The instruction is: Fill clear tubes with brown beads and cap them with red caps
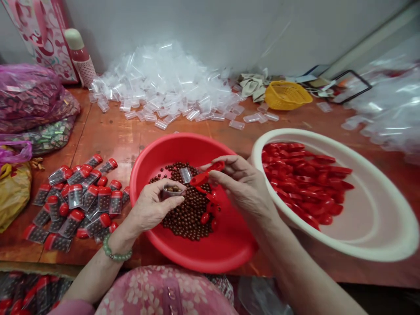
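Note:
My left hand [152,208] holds a small clear tube [172,190] with a few brown beads in it, upright over the red basin [229,245]. My right hand [241,186] grips a red scoop [206,173] just right of the tube's mouth. Under both hands, many small brown beads [188,214] lie in a heap in the basin, with a few red caps [210,210] among them. A second clear tube [185,175] lies on the beads.
A white basin [377,245] of red caps [305,179] stands at right. Filled, red-capped tubes [77,199] lie left of the red basin. Empty clear tubes [164,83] pile at the back by a yellow basket [286,95]. Plastic bags [29,105] sit at far left.

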Demonstrator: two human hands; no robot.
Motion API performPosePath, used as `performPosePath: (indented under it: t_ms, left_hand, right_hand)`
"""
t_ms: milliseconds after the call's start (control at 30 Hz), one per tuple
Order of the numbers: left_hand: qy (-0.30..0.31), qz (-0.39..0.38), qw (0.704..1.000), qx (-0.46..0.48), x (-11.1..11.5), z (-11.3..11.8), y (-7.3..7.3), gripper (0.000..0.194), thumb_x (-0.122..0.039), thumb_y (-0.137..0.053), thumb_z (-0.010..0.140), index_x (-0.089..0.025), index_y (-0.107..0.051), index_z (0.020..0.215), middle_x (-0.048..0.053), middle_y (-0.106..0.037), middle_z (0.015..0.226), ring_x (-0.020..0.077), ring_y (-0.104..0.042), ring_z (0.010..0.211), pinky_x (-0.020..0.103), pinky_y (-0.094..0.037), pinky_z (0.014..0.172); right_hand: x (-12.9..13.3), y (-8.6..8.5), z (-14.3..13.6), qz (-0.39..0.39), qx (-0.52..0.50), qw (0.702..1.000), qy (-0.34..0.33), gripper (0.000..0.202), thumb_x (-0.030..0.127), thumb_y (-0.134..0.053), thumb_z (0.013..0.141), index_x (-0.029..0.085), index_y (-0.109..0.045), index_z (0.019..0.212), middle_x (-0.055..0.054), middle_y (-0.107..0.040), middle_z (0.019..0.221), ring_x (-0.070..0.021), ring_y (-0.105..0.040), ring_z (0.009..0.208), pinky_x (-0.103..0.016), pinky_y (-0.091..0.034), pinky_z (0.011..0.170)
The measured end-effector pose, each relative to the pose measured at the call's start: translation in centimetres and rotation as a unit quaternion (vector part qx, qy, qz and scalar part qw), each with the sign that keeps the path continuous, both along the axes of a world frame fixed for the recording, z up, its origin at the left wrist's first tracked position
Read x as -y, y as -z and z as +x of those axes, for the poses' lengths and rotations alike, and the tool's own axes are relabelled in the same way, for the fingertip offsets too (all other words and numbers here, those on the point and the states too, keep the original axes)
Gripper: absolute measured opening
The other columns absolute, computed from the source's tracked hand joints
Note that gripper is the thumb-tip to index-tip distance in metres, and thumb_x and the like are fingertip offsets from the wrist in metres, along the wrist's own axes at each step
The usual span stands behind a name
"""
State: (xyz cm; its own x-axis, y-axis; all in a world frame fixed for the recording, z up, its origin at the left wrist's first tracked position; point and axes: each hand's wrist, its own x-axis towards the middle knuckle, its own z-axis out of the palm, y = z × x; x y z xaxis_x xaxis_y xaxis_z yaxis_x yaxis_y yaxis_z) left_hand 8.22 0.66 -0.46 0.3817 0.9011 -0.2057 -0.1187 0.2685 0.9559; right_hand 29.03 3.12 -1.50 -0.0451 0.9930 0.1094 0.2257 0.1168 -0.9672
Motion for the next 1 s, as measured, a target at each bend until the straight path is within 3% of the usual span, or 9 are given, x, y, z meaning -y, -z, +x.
performPosePath:
  t_ms: [100, 200, 333, 433, 567, 833, 1000]
  left_hand:
    - [-0.012, -0.040, 0.999, 0.017, 0.3, 0.3, 0.2, 0.022, -0.024, -0.070, 0.075, -0.015, -0.061, 0.093, 0.003, -0.066, 0.087, 0.0143, -0.065, 0.085, 0.029, -0.049, 0.081]
    - [-0.016, -0.075, 0.995, 0.059, 0.5, 0.5, 0.3, 0.025, -0.027, -0.072, 0.075, -0.015, -0.057, 0.090, 0.002, -0.067, 0.085, 0.0143, -0.068, 0.083, 0.029, -0.051, 0.081]
    - [-0.037, -0.070, 0.995, 0.065, 0.5, 0.6, 0.3, 0.027, -0.028, -0.073, 0.074, -0.015, -0.059, 0.091, 0.003, -0.069, 0.086, 0.0129, -0.066, 0.081, 0.028, -0.050, 0.081]
    - [-0.051, -0.051, 0.996, 0.057, 0.4, 0.5, 0.3, 0.024, -0.027, -0.073, 0.074, -0.015, -0.061, 0.091, 0.002, -0.067, 0.084, 0.0114, -0.063, 0.078, 0.027, -0.048, 0.079]
    - [-0.044, -0.026, 0.997, 0.050, 0.2, 0.5, 0.2, 0.018, -0.023, -0.070, 0.075, -0.014, -0.062, 0.089, 0.000, -0.066, 0.083, 0.0100, -0.060, 0.078, 0.025, -0.045, 0.079]
    - [-0.034, -0.083, 0.992, 0.086, 0.1, 0.5, 0.6, 0.023, -0.021, -0.075, 0.070, -0.014, -0.062, 0.088, 0.000, -0.064, 0.081, 0.0098, -0.060, 0.075, 0.026, -0.047, 0.080]
    - [0.018, -0.128, 0.974, 0.184, -0.2, -0.2, 0.6, 0.034, -0.018, -0.078, 0.068, -0.013, -0.063, 0.099, 0.006, -0.070, 0.094, 0.0146, -0.067, 0.087, 0.029, -0.051, 0.085]
  right_hand:
    - [1.7, -0.1, -1.9, -0.005, -0.146, 0.989, 0.039, 0.018, 0.029, -0.067, 0.080, 0.025, -0.056, 0.094, -0.002, -0.074, 0.093, -0.0143, -0.070, 0.081, -0.026, -0.056, 0.068]
    - [2.5, 0.1, -2.5, 0.003, -0.149, 0.988, 0.050, 0.017, 0.030, -0.069, 0.079, 0.024, -0.058, 0.091, -0.002, -0.074, 0.091, -0.0154, -0.070, 0.083, -0.030, -0.057, 0.074]
    - [3.2, -0.4, -1.5, 0.071, 0.029, 0.996, 0.050, 0.014, 0.029, -0.069, 0.081, 0.024, -0.062, 0.093, -0.001, -0.072, 0.089, -0.0164, -0.069, 0.083, -0.032, -0.057, 0.078]
    - [3.5, -1.1, -1.1, 0.138, 0.196, 0.971, 0.002, 0.014, 0.024, -0.066, 0.083, 0.023, -0.065, 0.097, -0.002, -0.073, 0.087, -0.0162, -0.070, 0.077, -0.029, -0.057, 0.073]
    - [3.2, -1.2, -1.4, 0.165, 0.273, 0.946, -0.053, 0.021, 0.022, -0.062, 0.086, 0.023, -0.066, 0.106, -0.005, -0.076, 0.096, -0.0185, -0.072, 0.081, -0.031, -0.060, 0.075]
    - [2.1, -1.0, -2.4, 0.155, 0.252, 0.950, -0.103, 0.024, 0.025, -0.056, 0.089, 0.021, -0.068, 0.110, -0.008, -0.074, 0.099, -0.0202, -0.071, 0.087, -0.034, -0.059, 0.080]
    - [1.6, -0.7, -2.1, 0.058, 0.142, 0.983, -0.101, 0.022, 0.028, -0.057, 0.089, 0.021, -0.066, 0.107, -0.006, -0.073, 0.098, -0.0190, -0.069, 0.089, -0.034, -0.057, 0.081]
